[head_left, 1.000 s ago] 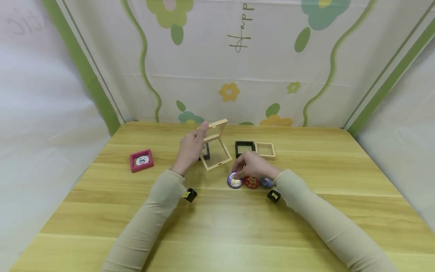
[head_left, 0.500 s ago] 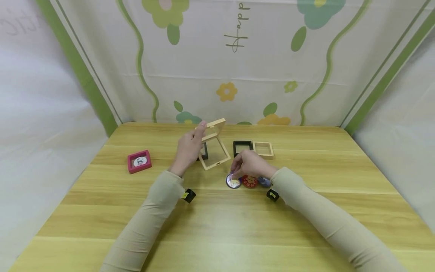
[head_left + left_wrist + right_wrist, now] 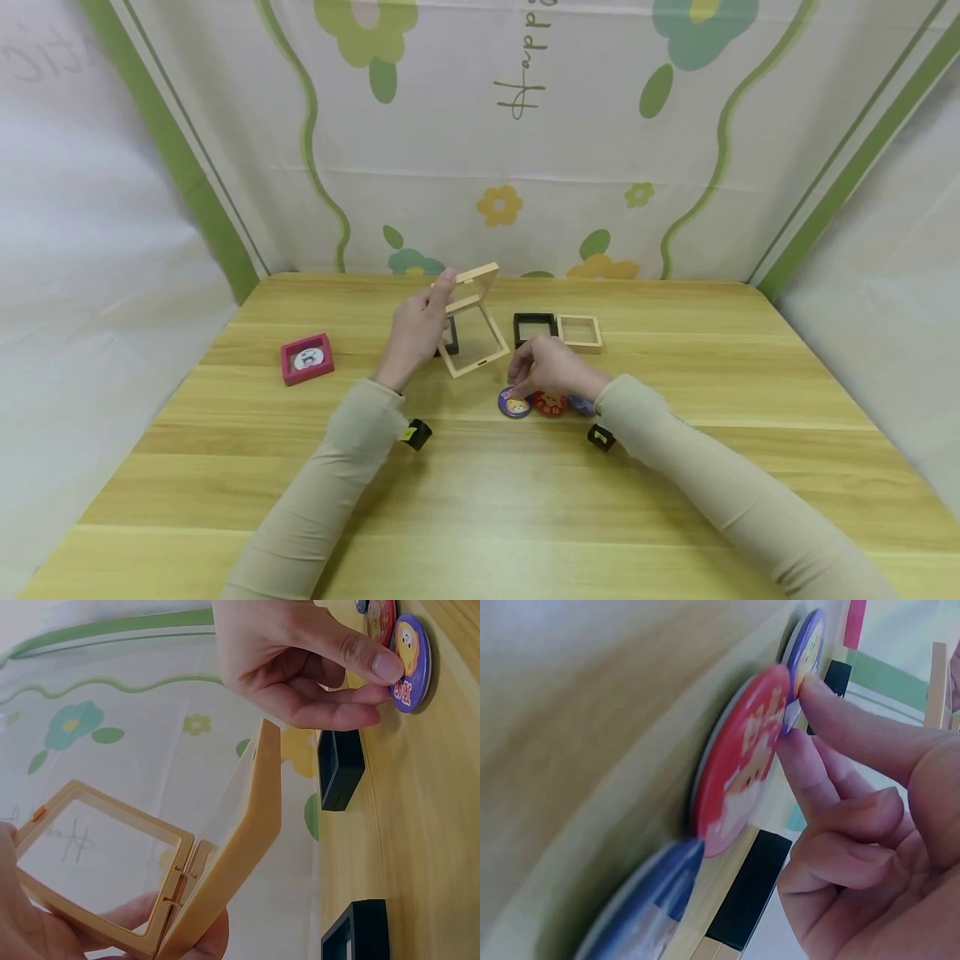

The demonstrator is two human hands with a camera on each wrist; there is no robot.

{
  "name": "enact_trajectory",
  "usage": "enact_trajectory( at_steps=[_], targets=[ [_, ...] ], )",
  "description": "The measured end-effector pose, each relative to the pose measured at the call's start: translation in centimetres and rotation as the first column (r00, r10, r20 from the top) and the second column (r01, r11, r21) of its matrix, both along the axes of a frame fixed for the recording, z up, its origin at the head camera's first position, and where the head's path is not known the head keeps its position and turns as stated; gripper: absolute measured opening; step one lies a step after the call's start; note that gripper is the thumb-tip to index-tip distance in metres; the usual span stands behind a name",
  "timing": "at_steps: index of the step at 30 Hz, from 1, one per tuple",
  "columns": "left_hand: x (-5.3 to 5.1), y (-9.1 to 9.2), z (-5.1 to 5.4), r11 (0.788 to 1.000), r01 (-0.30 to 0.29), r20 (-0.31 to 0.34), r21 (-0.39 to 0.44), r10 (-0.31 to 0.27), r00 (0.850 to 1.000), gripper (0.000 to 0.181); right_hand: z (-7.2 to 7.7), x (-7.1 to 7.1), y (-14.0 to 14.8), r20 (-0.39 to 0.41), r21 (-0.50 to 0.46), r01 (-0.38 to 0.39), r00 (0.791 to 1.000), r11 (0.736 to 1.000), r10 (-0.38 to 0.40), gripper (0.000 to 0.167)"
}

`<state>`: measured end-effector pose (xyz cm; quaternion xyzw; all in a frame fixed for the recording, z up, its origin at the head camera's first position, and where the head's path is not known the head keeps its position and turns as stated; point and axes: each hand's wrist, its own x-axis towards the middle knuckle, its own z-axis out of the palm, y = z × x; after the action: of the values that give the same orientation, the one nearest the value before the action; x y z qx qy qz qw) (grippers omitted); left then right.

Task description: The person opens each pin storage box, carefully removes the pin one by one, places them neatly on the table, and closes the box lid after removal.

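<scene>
My left hand grips a light wood-coloured hinged display frame, holding it above the table with its two halves spread apart and clear panes inside. With thumb and forefinger my right hand pinches the upper edge of a round purple badge with a yellow cartoon figure. In the right wrist view, a red badge lies beside the purple one, and a dark blue badge comes after it. Part of the red and blue badges is hidden by my right hand in the head view.
Behind my right hand stand a black frame and a small light wood frame, side by side. Another black frame is partly hidden behind the held frame. A pink frame with a white round badge lies left. A printed curtain borders the table's back.
The purple badge's glare has faded and its picture now shows clearly, while my right hand stays in nearly the same place. My left hand keeps the hinged frame still.
</scene>
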<state>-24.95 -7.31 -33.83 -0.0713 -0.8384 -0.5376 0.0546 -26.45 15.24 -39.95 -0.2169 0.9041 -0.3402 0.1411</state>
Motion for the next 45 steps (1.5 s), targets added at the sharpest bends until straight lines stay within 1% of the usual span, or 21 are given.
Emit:
enact_trajectory(
  at_steps=[4, 7, 9, 12, 16, 20, 24, 26, 30, 34, 39, 42, 45],
  targets=[
    [0.0, -0.1, 0.0, 1.000, 0.006, -0.002, -0.005, -0.006, 1.000, 0.093, 0.0, 0.3, 0.0, -0.029, 0.003, 0.000, 1.000, 1.000, 0.000, 0.021],
    [0.0, -0.2, 0.0, 1.000, 0.009, -0.006, -0.013, -0.009, 1.000, 0.093, 0.1, 0.5, 0.2, -0.071, 0.007, 0.012, 0.997, 1.000, -0.011, 0.017],
    [-0.1, -0.2, 0.0, 1.000, 0.000, -0.003, -0.013, 0.000, 1.000, 0.092, 0.2, 0.7, 0.5, -0.102, 0.008, 0.038, 0.994, 0.999, -0.037, 0.016],
    [-0.1, -0.2, 0.0, 1.000, -0.004, 0.007, -0.002, 0.004, 1.000, 0.093, 0.5, 1.2, 1.1, -0.128, -0.015, 0.093, 0.987, 0.996, -0.094, 0.018],
    [-0.2, -0.3, -0.1, 1.000, -0.002, 0.014, -0.008, 0.003, 1.000, 0.096, 1.0, 1.9, 2.2, -0.136, -0.059, 0.143, 0.979, 0.988, -0.150, 0.017],
    [-0.3, -0.2, -0.2, 1.000, 0.000, -0.003, -0.024, 0.000, 1.000, 0.095, 1.7, 2.6, 3.5, -0.152, -0.095, 0.175, 0.970, 0.980, -0.188, 0.015],
    [-0.5, -0.2, -0.3, 1.000, 0.007, -0.008, -0.023, -0.007, 1.000, 0.095, 2.1, 3.1, 4.5, -0.149, -0.099, 0.205, 0.965, 0.974, -0.218, 0.017],
    [-0.6, -0.2, -0.4, 1.000, 0.012, -0.009, -0.019, -0.013, 1.000, 0.095, 2.3, 3.4, 4.9, -0.146, -0.092, 0.207, 0.965, 0.974, -0.219, 0.018],
    [-0.8, -0.3, -0.7, 1.000, 0.020, 0.000, -0.008, -0.020, 1.000, 0.095, 2.5, 3.7, 5.7, -0.149, -0.096, 0.179, 0.970, 0.979, -0.192, 0.020],
    [-1.6, -0.7, -0.8, 0.998, 0.057, 0.031, -0.014, -0.057, 0.998, 0.095, 2.9, 4.0, 6.3, -0.143, -0.110, 0.167, 0.973, 0.980, -0.182, 0.021],
    [-3.2, -0.9, -0.3, 0.991, 0.133, 0.053, -0.030, -0.132, 0.990, 0.092, 3.3, 4.1, 7.0, -0.139, -0.097, 0.174, 0.973, 0.980, -0.187, 0.020],
    [-4.3, -0.9, -0.1, 0.984, 0.169, 0.074, -0.051, -0.165, 0.984, 0.091, 3.4, 4.2, 7.5, -0.140, -0.083, 0.174, 0.973, 0.981, -0.184, 0.021],
    [-5.3, -0.7, -0.2, 0.977, 0.197, 0.105, -0.081, -0.188, 0.976, 0.093, 3.4, 4.3, 7.8, -0.142, -0.068, 0.168, 0.974, 0.983, -0.176, 0.023]
  ],
)
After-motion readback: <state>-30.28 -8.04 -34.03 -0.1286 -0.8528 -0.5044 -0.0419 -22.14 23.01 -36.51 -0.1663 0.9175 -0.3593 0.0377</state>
